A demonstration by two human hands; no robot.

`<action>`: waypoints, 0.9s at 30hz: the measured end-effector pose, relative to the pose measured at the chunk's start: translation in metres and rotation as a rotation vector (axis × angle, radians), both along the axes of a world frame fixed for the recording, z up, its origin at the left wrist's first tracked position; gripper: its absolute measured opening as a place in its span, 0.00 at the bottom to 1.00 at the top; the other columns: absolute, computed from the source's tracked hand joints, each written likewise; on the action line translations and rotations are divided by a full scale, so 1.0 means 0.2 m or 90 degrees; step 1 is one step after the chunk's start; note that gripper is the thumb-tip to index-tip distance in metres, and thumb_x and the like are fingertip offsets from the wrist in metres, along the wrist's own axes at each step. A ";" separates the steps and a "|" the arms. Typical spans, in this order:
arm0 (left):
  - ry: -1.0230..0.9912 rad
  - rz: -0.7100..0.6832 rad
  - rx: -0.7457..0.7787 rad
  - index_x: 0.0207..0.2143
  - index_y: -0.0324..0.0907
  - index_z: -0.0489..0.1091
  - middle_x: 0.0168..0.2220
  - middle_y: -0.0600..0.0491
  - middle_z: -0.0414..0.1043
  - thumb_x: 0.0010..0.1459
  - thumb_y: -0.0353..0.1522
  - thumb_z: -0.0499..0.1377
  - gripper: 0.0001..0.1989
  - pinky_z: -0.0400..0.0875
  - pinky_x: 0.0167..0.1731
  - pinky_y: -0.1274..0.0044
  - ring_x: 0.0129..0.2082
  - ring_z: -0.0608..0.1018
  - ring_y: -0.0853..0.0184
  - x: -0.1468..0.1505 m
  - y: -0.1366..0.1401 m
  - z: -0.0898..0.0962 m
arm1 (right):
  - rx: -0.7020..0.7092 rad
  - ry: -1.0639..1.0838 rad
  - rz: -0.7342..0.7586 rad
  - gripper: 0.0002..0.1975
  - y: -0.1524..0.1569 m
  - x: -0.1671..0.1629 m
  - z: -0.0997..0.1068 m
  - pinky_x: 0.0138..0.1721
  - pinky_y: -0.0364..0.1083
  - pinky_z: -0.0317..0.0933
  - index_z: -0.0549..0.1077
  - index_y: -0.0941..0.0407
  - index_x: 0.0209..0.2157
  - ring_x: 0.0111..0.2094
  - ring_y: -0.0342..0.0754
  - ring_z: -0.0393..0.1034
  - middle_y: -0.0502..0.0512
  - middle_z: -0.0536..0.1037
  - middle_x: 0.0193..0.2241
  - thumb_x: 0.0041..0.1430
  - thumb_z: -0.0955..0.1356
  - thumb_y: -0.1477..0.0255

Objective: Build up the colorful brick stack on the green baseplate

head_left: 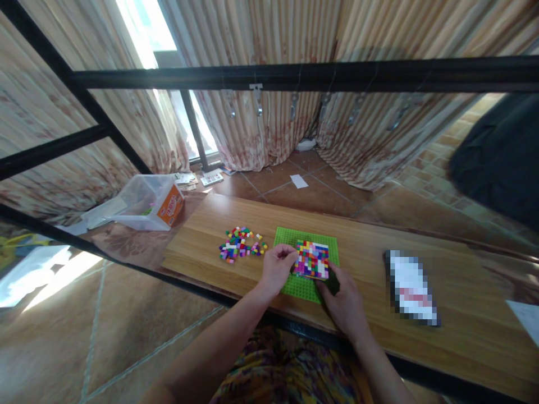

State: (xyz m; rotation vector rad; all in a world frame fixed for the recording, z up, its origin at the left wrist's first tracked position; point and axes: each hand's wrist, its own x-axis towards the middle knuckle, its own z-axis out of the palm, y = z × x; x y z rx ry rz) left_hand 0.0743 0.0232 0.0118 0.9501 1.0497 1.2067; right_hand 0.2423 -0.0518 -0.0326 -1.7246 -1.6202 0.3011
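Observation:
A square block of small multicoloured toy bricks (312, 260) sits over a green studded baseplate (304, 290) on the wooden table. My left hand (278, 268) is at the block's left edge, thumb and fingertips pinched together; whatever is between them is too small to make out. Around the lower right corner of the block curves my right hand (344, 297), with its thumb at the near edge and its fingers at the right side. Left of the baseplate lies a loose scatter of small coloured bricks (239, 244).
A clear plastic box (145, 210) with an orange label stands beyond the table's left end. On the right of the wooden table (362, 247) lies a blurred-out dark-edged object (412, 289), with paper (526, 317) at the far right. A black metal bar (269, 77) crosses above.

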 end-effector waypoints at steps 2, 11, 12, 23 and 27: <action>0.005 0.002 0.000 0.23 0.38 0.72 0.22 0.57 0.71 0.45 0.30 0.63 0.03 0.63 0.28 0.80 0.23 0.69 0.73 0.00 0.00 0.00 | -0.002 0.000 0.002 0.25 0.00 0.00 0.00 0.52 0.59 0.62 0.66 0.57 0.55 0.50 0.57 0.68 0.64 0.74 0.50 0.59 0.65 0.61; 0.057 0.008 0.024 0.21 0.39 0.72 0.20 0.58 0.70 0.45 0.28 0.62 0.02 0.63 0.24 0.81 0.21 0.69 0.74 0.01 0.02 0.00 | -0.006 -0.007 0.000 0.25 0.00 0.00 0.01 0.52 0.59 0.62 0.67 0.57 0.55 0.50 0.57 0.68 0.64 0.74 0.50 0.59 0.65 0.60; 0.061 0.009 0.028 0.21 0.39 0.72 0.20 0.57 0.70 0.45 0.28 0.62 0.02 0.63 0.24 0.81 0.21 0.69 0.74 0.01 0.02 0.00 | -0.004 -0.007 0.000 0.25 0.00 -0.01 0.01 0.52 0.59 0.62 0.67 0.57 0.54 0.50 0.57 0.68 0.64 0.74 0.50 0.59 0.65 0.60; 0.002 -0.003 0.027 0.22 0.38 0.71 0.21 0.57 0.70 0.46 0.30 0.63 0.05 0.63 0.27 0.80 0.22 0.69 0.74 0.00 0.00 -0.03 | -0.002 -0.014 -0.002 0.26 0.00 0.00 0.00 0.52 0.59 0.61 0.66 0.57 0.55 0.50 0.57 0.68 0.64 0.74 0.49 0.59 0.64 0.58; 0.006 -0.009 0.032 0.26 0.39 0.73 0.23 0.57 0.71 0.49 0.32 0.61 0.05 0.65 0.30 0.80 0.25 0.70 0.72 -0.05 -0.02 -0.03 | -0.006 -0.018 -0.005 0.26 0.00 0.00 0.00 0.52 0.59 0.61 0.66 0.57 0.55 0.50 0.58 0.68 0.64 0.74 0.49 0.60 0.64 0.58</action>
